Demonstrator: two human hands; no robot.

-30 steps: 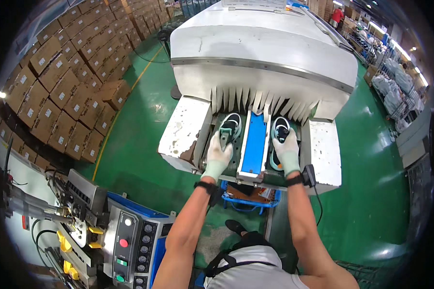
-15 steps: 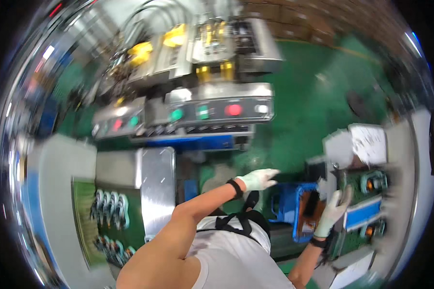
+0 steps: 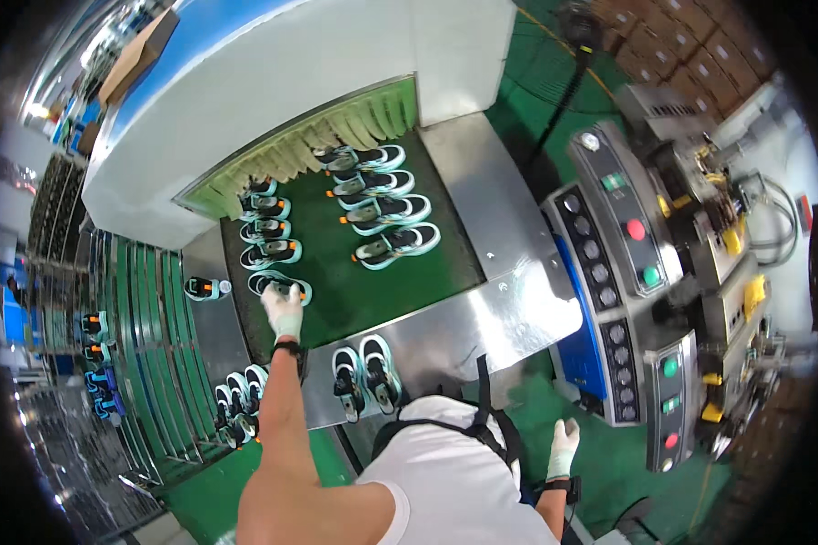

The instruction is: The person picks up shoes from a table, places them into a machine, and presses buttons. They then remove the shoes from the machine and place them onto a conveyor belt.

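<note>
My left hand (image 3: pixel 283 313), in a white glove, reaches over a green conveyor belt (image 3: pixel 327 313). Its fingers are closed at the near end of a sneaker (image 3: pixel 300 292), the nearest of the left row; they hide part of that sneaker. Another row of black-and-white sneakers with pale blue soles, including one sneaker (image 3: pixel 396 245), lies to its right on the belt. A pair of sneakers (image 3: pixel 377 372) stands on the metal ledge close to my body. My right hand (image 3: pixel 563 445), also gloved, hangs low over the floor at the right, fingers apart, nothing in it.
Behind the rows, a white machine housing (image 3: pixel 336 68) has a fringed green curtain (image 3: pixel 382 113) across its opening. A single sneaker (image 3: pixel 207 289) rests on the left metal edge, beside a tubular rack (image 3: pixel 159 336). Control panels (image 3: pixel 623 204) with buttons stand at the right.
The view has swung left from the control panels to the belt. My left hand has gone from near my body to the sneaker; my right has left the blue container and hangs at my side.
</note>
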